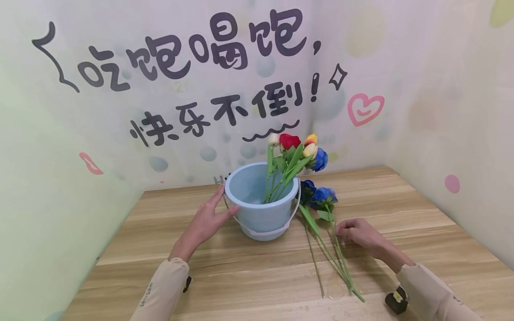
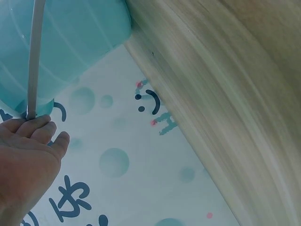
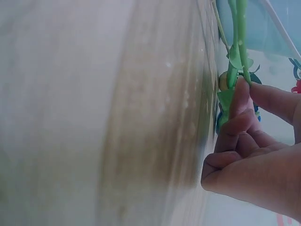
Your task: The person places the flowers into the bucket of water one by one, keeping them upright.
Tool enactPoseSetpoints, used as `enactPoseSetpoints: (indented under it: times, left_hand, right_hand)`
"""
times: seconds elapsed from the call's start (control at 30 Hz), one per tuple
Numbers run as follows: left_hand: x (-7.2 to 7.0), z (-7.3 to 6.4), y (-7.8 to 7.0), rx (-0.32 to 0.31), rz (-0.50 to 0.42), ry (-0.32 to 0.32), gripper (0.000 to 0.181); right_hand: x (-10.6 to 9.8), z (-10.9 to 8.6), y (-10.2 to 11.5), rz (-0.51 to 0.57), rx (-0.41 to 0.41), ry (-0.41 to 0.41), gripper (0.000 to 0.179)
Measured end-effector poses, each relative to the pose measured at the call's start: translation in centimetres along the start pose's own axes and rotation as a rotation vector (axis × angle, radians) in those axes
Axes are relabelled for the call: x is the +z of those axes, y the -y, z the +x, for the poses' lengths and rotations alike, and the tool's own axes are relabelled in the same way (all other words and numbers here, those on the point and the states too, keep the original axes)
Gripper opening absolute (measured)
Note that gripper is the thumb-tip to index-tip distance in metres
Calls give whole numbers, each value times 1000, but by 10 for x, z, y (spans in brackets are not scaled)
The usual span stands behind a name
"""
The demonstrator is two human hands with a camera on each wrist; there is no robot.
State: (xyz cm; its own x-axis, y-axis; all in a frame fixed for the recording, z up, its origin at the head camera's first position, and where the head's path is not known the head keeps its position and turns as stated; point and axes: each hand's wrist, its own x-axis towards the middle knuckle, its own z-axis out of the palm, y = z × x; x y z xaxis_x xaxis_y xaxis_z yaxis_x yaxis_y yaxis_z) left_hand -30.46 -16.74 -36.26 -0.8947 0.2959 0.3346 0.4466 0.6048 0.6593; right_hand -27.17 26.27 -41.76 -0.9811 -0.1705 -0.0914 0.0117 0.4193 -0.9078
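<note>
Smooth round bucket (image 1: 263, 218) near the grained worktop (image 1: 241, 276)'s back edge; left hand (image 1: 205, 219) spreads against it, right hand (image 1: 360, 233) pinches a slender green stem (image 3: 241, 37)!

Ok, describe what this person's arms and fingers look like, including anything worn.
Both arms wear beige sleeves; the left sleeve carries small dark lettering. A black device with a yellowish patch sits by the right sleeve, and a small dark object shows by the left. The fingers are ungloved.
</note>
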Motion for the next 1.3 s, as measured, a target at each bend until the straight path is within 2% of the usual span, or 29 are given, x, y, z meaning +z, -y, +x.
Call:
enactPoseSetpoints:
  times: [0.57,0.87,1.3]
  left_hand:
    - [0,0,0,-5,-1,0,89]
    - [0,0,1,-1,-2,-2,89]
    - [0,0,0,-13,7,4,90]
  right_hand:
    - [-4,-1,1,36,-15,-83,18]
    - [-11,0,4,37,-81,-83,20]
    - [-13,-3,11,100,-108,-93,22]
